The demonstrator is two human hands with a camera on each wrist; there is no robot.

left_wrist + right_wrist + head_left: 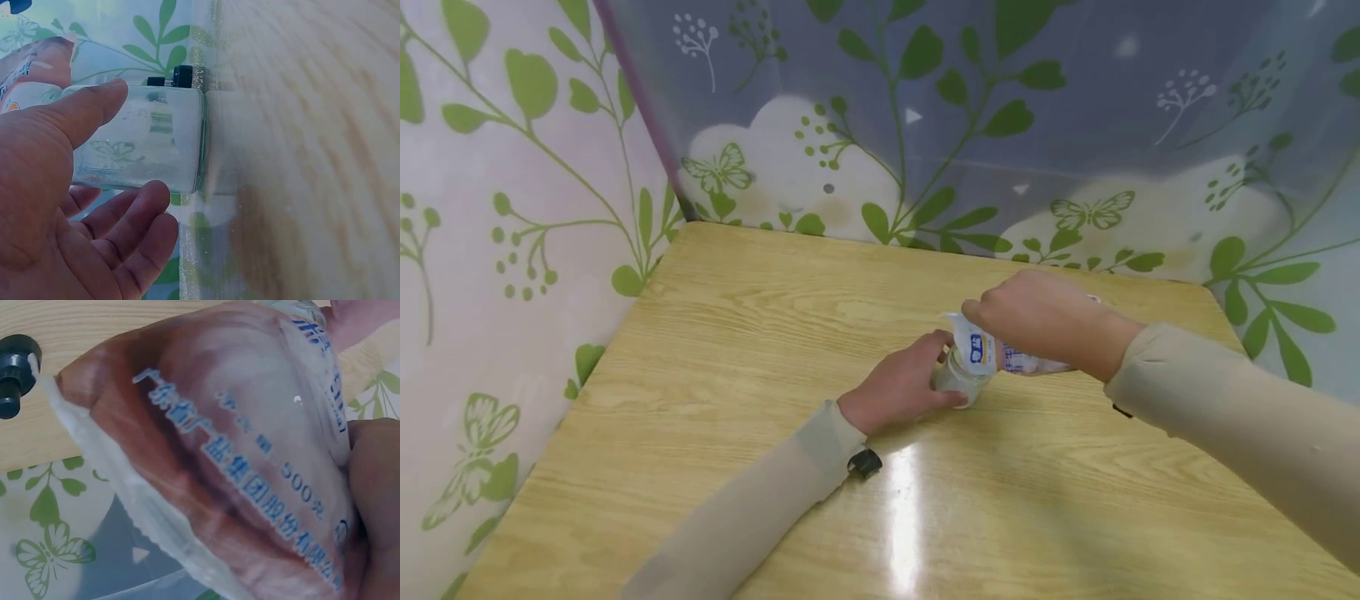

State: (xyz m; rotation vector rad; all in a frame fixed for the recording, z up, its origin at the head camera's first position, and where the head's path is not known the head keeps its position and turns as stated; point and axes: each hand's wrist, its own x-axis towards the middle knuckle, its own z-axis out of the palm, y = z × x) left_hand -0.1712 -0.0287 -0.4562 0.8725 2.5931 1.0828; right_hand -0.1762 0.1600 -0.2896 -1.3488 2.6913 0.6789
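My left hand (901,382) holds a clear glass jar (964,387) upright on the table, with thumb and fingers on either side. The jar's glass wall (137,140) looks whitish in the left wrist view. Over its mouth, my right hand (1048,321) grips a plastic salt bag (1018,360), tipped with its white-and-blue printed end at the jar's rim. Blue lettering and "500" run across the bulging, pinkish see-through bag (250,444) in the right wrist view. Any salt passing into the jar is hidden by the bag.
A small black knobbed object (15,375) stands on the wooden table (737,333) beyond the bag; it also shows behind the jar in the left wrist view. Leaf-patterned walls (850,125) rise at the table's back and sides.
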